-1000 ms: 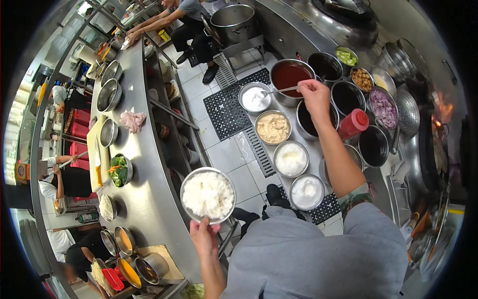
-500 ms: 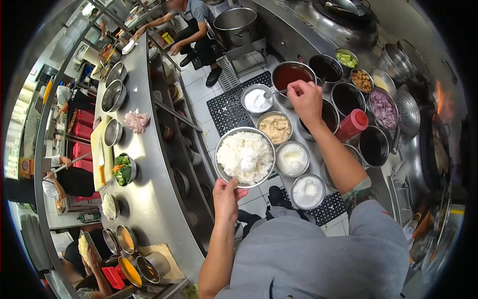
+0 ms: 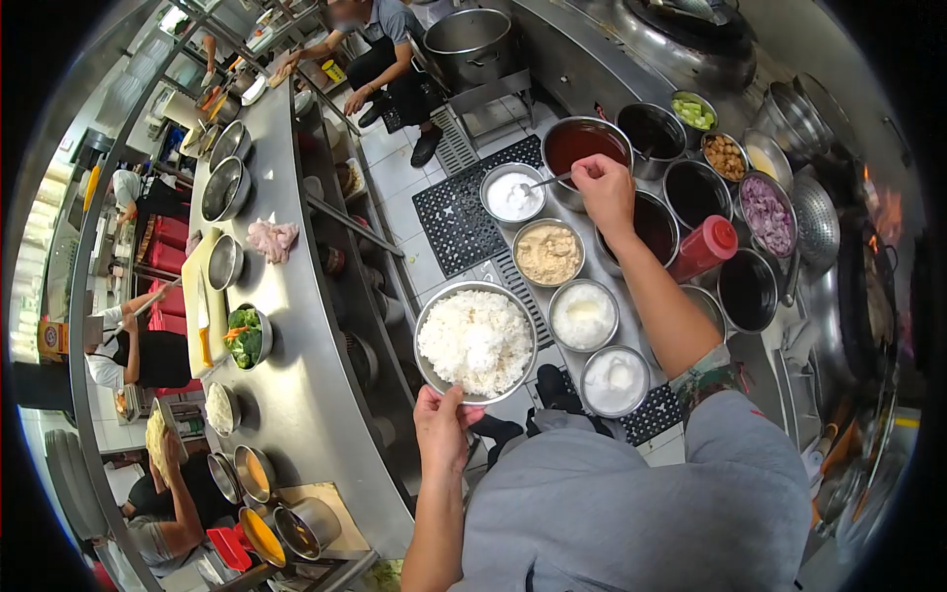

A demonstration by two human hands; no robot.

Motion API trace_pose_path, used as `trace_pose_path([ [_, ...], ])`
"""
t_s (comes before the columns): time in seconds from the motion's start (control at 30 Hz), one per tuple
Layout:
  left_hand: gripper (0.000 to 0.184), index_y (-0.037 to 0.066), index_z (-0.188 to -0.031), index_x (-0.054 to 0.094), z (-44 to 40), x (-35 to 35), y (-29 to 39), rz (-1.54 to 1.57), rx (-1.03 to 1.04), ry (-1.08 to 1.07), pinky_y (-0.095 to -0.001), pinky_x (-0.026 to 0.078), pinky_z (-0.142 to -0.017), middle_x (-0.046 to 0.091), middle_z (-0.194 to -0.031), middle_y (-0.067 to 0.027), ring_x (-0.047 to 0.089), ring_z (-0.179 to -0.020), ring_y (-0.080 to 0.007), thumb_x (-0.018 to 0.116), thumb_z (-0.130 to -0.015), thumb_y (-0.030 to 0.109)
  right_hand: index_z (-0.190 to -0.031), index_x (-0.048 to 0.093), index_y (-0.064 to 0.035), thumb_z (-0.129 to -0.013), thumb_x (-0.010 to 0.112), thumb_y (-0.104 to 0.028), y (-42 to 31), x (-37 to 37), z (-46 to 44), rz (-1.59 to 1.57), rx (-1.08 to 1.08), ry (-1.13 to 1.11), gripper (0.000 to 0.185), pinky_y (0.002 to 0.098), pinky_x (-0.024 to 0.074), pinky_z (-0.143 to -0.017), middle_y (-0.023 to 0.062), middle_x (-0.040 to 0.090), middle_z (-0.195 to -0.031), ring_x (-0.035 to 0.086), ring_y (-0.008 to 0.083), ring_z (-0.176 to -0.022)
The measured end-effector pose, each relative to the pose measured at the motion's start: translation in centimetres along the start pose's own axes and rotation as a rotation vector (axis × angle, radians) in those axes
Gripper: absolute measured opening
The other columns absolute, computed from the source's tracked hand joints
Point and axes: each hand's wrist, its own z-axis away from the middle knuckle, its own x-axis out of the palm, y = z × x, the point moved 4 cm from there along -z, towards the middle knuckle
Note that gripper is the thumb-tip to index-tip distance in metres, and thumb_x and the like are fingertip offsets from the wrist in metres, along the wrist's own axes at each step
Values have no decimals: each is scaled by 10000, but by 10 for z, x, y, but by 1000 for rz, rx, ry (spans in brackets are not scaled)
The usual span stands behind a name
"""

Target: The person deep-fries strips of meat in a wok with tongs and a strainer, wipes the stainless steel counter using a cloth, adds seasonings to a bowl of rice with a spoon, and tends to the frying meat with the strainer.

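Note:
My left hand (image 3: pixel 442 426) grips the rim of a steel bowl (image 3: pixel 422 367), thumb on top. Cooked white rice (image 3: pixel 475 341) fills it, with a small whiter heap on top. Between the pinched fingers of my right hand (image 3: pixel 604 189) is the thin handle of a spoon (image 3: pixel 549 182). Its far end reaches into a container of white powder (image 3: pixel 514 200); the spoon's bowl is hard to make out. A tan seasoning container (image 3: pixel 547 254) and two more containers of white seasoning (image 3: pixel 583 316) (image 3: pixel 615 383) stand between the rice and my right arm.
Pots of red sauce (image 3: pixel 586 146) and dark sauce (image 3: pixel 697 193), a red squeeze bottle (image 3: pixel 706 245) and chopped onion (image 3: pixel 764 205) crowd the right. Flames rise near the wok (image 3: pixel 868 296). Left, a steel counter (image 3: pixel 306 414) carries bowls and a knife (image 3: pixel 204 321). Co-workers are beyond it.
The rice bowl and my left hand have shifted slightly left and downward. My right hand has barely moved, and the spoon's handle shows more clearly over the white powder.

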Motion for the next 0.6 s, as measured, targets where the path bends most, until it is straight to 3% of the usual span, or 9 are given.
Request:
trace_pose_path([
  [0.2,59,37,-954,530,-7,-3,0,-29,6,22,-247,578,-570,648,-878,-82,645,-632,-122,572,-932,74,-820,735,-44,-791,710,-190,17,-12,-2,-92,83,23,151,318,508,-624,81,700,-701,658,172,-622],
  [0.3,61,36,-955,529,-17,-3,-3,-31,19,19,-252,575,-576,642,-882,-87,643,-639,-127,567,-931,77,-906,722,4,-844,695,-87,17,-28,-3,-187,131,-19,113,229,478,-638,36,703,-755,619,74,-665],
  [0.47,70,30,-950,521,-38,6,0,-76,40,35,-260,576,-580,635,-882,-99,642,-633,-143,564,-929,81,-941,690,16,-902,672,-63,-42,-73,14,-604,103,-172,90,208,460,-639,8,670,-767,601,68,-674],
  [0.57,74,28,-943,517,-48,21,5,-98,51,3,-271,585,-591,637,-877,-104,649,-639,-154,564,-930,83,-897,701,10,-872,683,-83,-48,-71,21,-488,-22,-179,98,221,484,-624,37,690,-759,627,68,-686],
  [0.6,76,29,-931,515,-49,26,6,-85,51,-8,-266,586,-584,639,-866,-105,655,-639,-152,572,-930,81,-857,711,-16,-843,707,-112,-63,-73,23,-159,-51,-100,96,248,487,-607,37,681,-728,619,78,-665],
])
